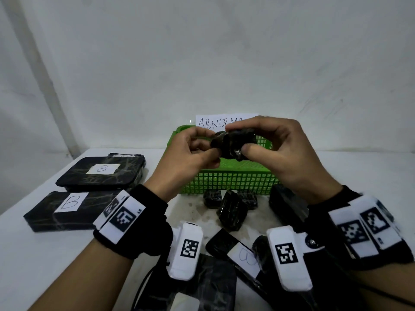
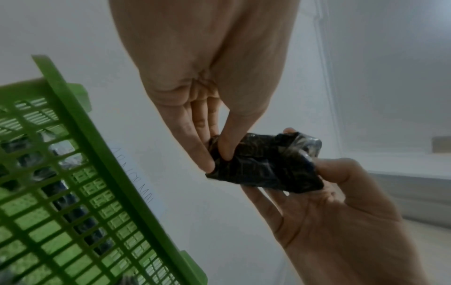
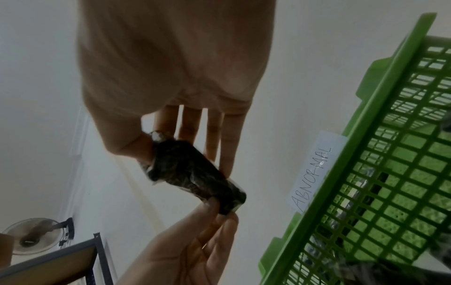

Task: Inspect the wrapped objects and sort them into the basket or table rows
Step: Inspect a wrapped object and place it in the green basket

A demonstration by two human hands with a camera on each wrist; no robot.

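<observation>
I hold a small black wrapped object [image 1: 233, 145] up in both hands, above the green mesh basket [image 1: 224, 178]. My left hand [image 1: 211, 144] pinches its left end between thumb and fingers [image 2: 225, 148]. My right hand [image 1: 241, 140] grips the other end, thumb underneath and fingers over the top. In the left wrist view the object [image 2: 266, 165] looks crumpled and glossy. In the right wrist view the object [image 3: 192, 169] sits between my right thumb and fingers [image 3: 229, 146]. A paper label reading ABNORMAL [image 3: 314, 173] stands at the back of the basket [image 3: 366, 138].
Two flat black packages marked B [image 1: 101, 173] [image 1: 67, 209] lie in a row at the left of the white table. Several small wrapped pieces [image 1: 232, 209] and a dark block [image 1: 287, 205] sit before the basket. Another B package [image 1: 238, 254] lies near me. Dark wrapped items [image 2: 68, 202] show through the basket mesh.
</observation>
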